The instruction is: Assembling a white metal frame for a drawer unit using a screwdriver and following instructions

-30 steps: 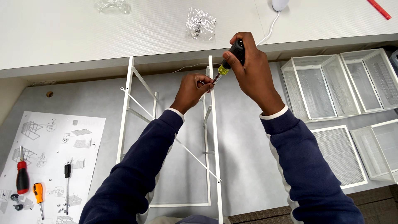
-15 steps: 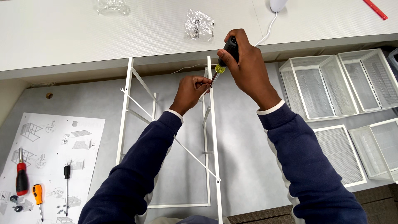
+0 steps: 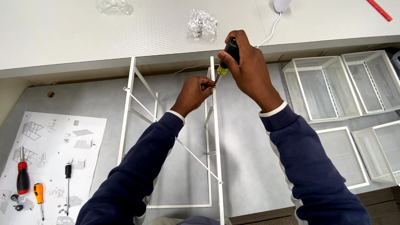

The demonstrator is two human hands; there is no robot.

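Note:
A white metal frame [image 3: 127, 121] with thin cross braces stands on the grey floor below a white table edge. My right hand [image 3: 249, 68] grips a screwdriver [image 3: 227, 58] with a black and yellow handle, its tip angled down to the top of the frame's right upright [image 3: 216, 137]. My left hand [image 3: 192, 93] pinches something small against that upright, right at the screwdriver tip; what it pinches is hidden by the fingers. Both sleeves are dark blue.
White mesh baskets [image 3: 321, 89] lie on the floor at the right. An instruction sheet [image 3: 50, 162] at the left carries a red screwdriver [image 3: 22, 177], an orange one [image 3: 38, 195] and a black tool [image 3: 68, 177]. Plastic bags [image 3: 201, 24] and a white cable [image 3: 270, 30] lie on the table.
My right hand with the screwdriver has shifted slightly and tilted, keeping its tip at the upright. My left hand stays pinched at the same spot.

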